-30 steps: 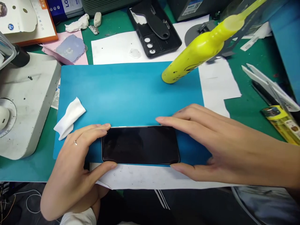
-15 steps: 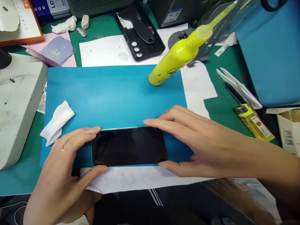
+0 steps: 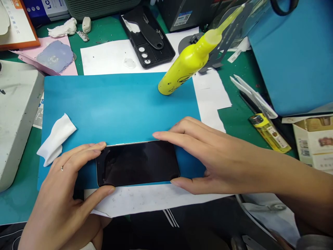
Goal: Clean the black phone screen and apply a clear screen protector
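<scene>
A smartphone [image 3: 137, 163] with a dark screen lies face up on a blue mat [image 3: 104, 100], its near edge by the mat's front border. My left hand [image 3: 65, 184] grips the phone's left end, fingers at the far corner and thumb at the near corner. At the right end, my right hand [image 3: 203, 156] holds it the same way, with a fingertip on the far edge and the thumb on the near edge. Left of the phone rests a crumpled white wipe [image 3: 56, 139]. A yellow squeeze bottle [image 3: 184, 62] stands on the mat's far right part.
A black phone case [image 3: 156, 52] with a dark flat tool [image 3: 148, 31] on it lies on white paper behind the mat. Tweezers [image 3: 252, 93], a yellow lighter [image 3: 270, 133] and a small box [image 3: 317, 142] are at right. A pale machine [image 3: 18, 114] borders the left.
The whole scene has shifted slightly left in view as the camera turned. Both hands keep their hold on the phone, which stays in place on the mat.
</scene>
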### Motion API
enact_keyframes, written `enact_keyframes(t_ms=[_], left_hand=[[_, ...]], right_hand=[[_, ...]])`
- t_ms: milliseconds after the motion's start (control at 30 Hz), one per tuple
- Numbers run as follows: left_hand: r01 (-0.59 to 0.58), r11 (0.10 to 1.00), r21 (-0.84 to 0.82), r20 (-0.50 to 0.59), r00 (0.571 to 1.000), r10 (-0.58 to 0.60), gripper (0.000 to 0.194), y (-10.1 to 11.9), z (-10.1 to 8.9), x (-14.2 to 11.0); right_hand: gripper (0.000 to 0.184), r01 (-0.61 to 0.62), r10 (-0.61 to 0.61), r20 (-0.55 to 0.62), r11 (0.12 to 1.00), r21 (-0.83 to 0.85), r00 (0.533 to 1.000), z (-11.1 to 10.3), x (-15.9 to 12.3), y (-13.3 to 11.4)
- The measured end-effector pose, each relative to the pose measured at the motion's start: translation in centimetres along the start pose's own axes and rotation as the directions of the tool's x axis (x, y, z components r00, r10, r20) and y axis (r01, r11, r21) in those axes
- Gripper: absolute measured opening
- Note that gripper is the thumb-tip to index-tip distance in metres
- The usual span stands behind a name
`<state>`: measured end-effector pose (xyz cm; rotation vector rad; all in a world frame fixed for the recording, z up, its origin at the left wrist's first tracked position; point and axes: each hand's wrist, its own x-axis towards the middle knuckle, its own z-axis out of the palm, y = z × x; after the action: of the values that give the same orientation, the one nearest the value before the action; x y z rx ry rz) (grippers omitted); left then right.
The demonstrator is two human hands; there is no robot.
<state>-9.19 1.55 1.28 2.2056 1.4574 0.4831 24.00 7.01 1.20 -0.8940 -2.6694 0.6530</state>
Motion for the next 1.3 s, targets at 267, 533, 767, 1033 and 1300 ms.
enact_keyframes(t_ms=[267,533,767,1033,1300], left_hand=[[-0.005,1.0,0.007,-0.002,1.0,0.005,0.054,0.1,0.1,0.0],[0.007,1.0,0.009,0.007,1.0,-0.007,0.054,0.1,-0.1,-0.1],[0.023,1.0,0.019,0.019,1.0,-0.023,0.054,0.0,-0.1,-0.1],[-0.007,0.998,0.063,0.02,1.0,0.006,0.055,0.0,-0.3,0.2],[-0.096,0.992,0.084,-0.092,0.99,0.104,0.046,1.6,-0.6,0.1]], right_hand=[[0.069,-0.034,0.032,0.055,0.999,0.037,0.998,0.0,0.2,0.2],[0.064,-0.012,0.009,0.051,0.998,0.066,0.999,-0.2,0.3,0.4],[0.069,-0.005,0.004,0.007,0.994,0.108,1.0,-0.1,0.2,0.2],[0.023,-0.113,0.167,-0.371,0.98,0.164,0.914,0.0,-0.3,0.3],[0.017,-0.133,0.119,-0.287,0.991,-0.028,0.95,1.5,0.0,1.9]])
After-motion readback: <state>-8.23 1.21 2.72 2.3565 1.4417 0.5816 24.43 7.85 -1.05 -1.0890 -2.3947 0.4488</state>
